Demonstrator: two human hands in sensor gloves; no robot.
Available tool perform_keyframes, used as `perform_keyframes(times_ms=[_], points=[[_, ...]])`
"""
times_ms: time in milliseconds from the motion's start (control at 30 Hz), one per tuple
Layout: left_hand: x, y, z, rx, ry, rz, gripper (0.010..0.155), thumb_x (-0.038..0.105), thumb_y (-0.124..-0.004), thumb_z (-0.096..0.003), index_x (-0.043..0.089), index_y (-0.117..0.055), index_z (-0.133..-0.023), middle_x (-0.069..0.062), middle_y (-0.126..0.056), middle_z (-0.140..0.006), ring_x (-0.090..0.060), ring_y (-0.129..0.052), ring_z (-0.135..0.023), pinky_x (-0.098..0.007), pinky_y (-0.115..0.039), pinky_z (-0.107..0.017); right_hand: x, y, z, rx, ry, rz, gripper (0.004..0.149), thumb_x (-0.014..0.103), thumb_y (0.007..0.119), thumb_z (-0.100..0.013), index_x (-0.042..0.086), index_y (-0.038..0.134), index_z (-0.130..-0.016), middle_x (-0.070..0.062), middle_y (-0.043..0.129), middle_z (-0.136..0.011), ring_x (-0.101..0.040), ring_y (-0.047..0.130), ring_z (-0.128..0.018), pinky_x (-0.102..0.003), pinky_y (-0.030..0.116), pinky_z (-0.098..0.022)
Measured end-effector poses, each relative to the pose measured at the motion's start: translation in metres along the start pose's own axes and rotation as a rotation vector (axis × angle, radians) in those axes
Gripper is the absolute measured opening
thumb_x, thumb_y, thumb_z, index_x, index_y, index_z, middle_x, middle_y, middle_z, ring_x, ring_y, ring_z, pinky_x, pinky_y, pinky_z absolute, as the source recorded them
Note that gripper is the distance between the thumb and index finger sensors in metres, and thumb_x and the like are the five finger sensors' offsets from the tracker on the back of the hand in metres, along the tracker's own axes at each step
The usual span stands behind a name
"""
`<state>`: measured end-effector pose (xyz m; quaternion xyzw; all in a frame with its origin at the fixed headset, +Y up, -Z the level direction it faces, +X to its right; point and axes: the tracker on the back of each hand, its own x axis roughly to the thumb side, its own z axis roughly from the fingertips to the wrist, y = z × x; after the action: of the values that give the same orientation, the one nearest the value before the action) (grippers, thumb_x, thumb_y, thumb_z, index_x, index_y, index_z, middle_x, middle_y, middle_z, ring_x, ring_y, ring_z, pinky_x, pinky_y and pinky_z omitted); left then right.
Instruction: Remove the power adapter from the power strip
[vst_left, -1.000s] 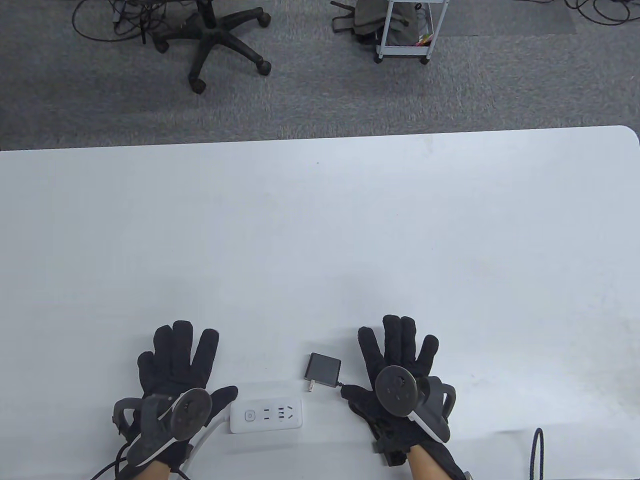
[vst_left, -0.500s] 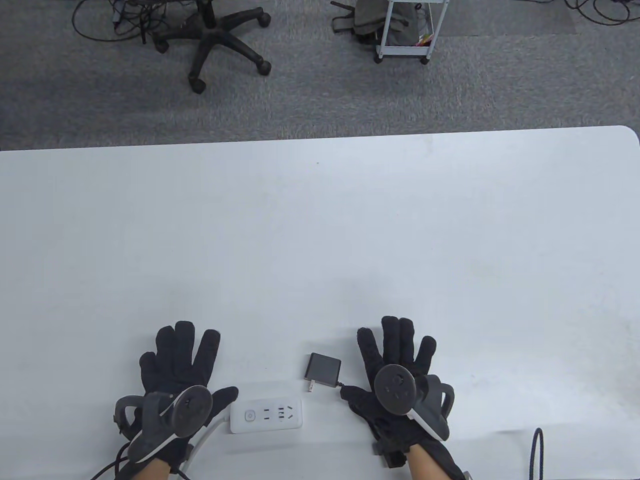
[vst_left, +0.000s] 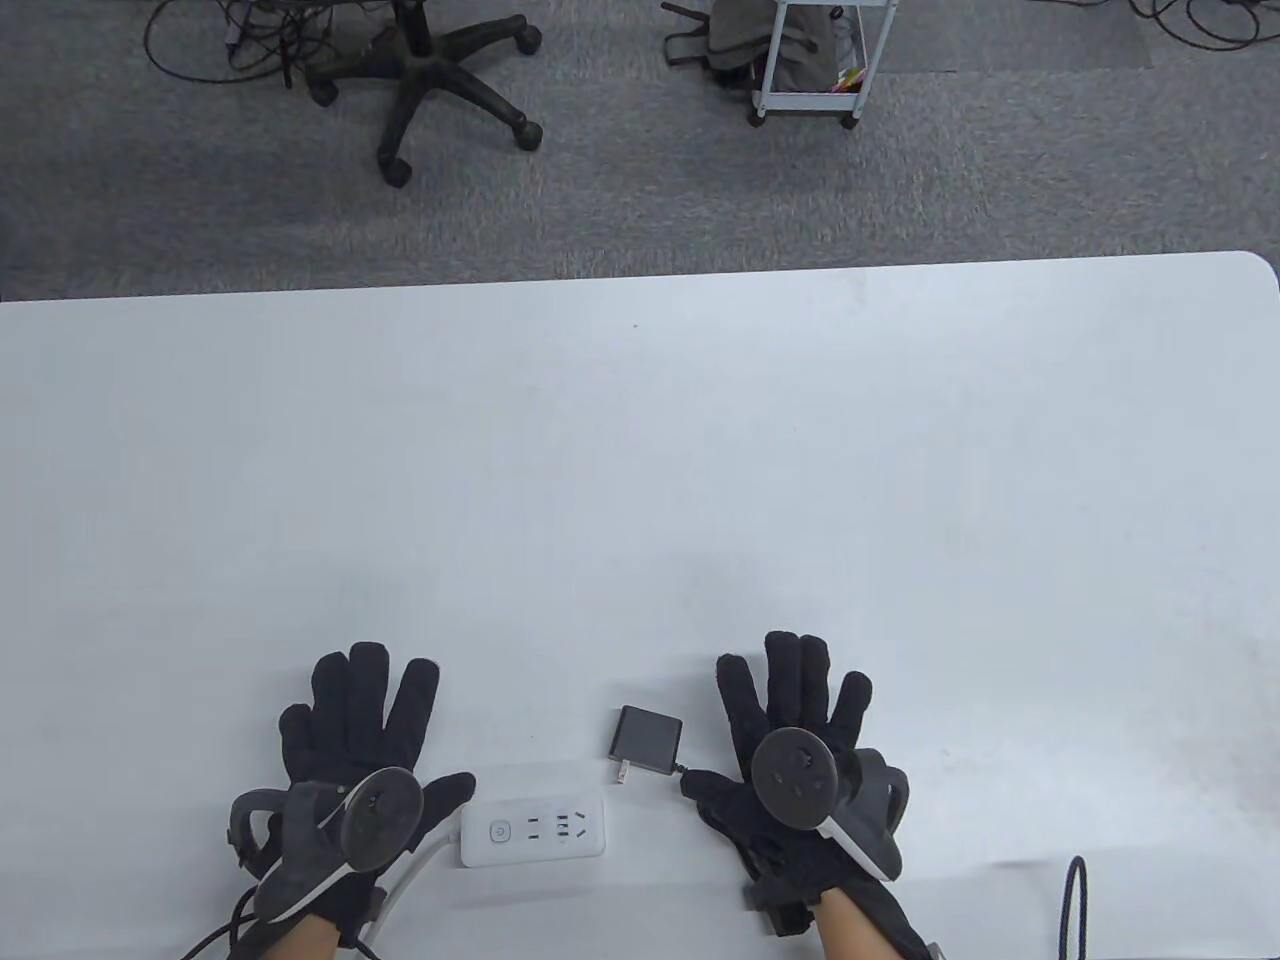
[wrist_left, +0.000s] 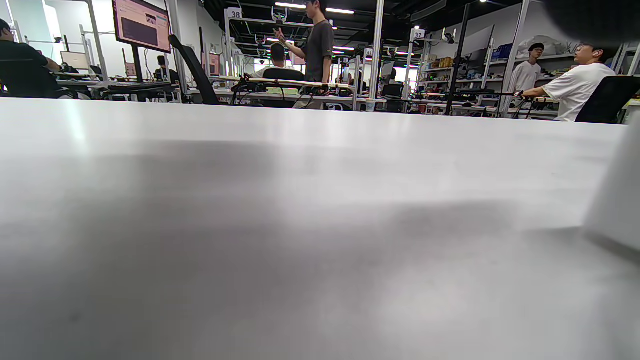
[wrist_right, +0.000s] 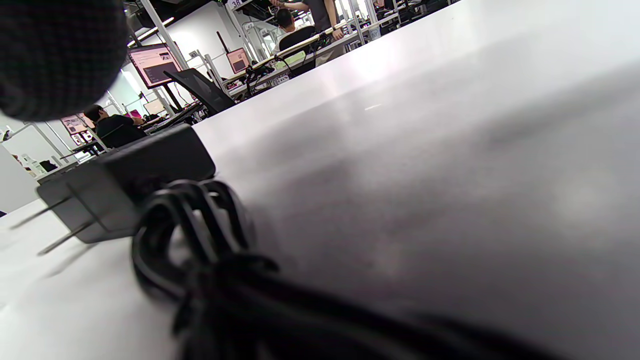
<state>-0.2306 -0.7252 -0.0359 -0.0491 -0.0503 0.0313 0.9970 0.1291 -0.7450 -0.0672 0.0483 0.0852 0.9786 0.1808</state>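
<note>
A white power strip lies near the table's front edge with its sockets bare. The dark grey power adapter lies flat on the table just beyond and right of the strip, apart from it, its two prongs free. It also shows in the right wrist view with its coiled black cable. My left hand rests flat on the table with fingers spread, its thumb touching the strip's left end. My right hand rests flat with fingers spread just right of the adapter, holding nothing.
The strip's white cord runs off under my left wrist. A black cable hangs at the table's front right edge. An office chair base and a white cart stand on the carpet beyond the white table.
</note>
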Motion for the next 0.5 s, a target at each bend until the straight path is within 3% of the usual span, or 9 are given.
perform_keyframes(times_ms=[500], points=[[0.0008,-0.0008,-0.0001,-0.009,-0.011,-0.002,0.1,0.076,-0.067,-0.0355,0.035,-0.018,-0.113,-0.01,-0.006,-0.123,-0.05,-0.018,-0.114,-0.073,-0.037,-0.074,-0.0009,0.0011,-0.0007,0.021,0.001,-0.022,0.1,0.071,0.076,-0.027,0.054,-0.002,-0.088,0.01,-0.019,-0.103,-0.017,-0.014,-0.101,-0.056,-0.008,-0.069]])
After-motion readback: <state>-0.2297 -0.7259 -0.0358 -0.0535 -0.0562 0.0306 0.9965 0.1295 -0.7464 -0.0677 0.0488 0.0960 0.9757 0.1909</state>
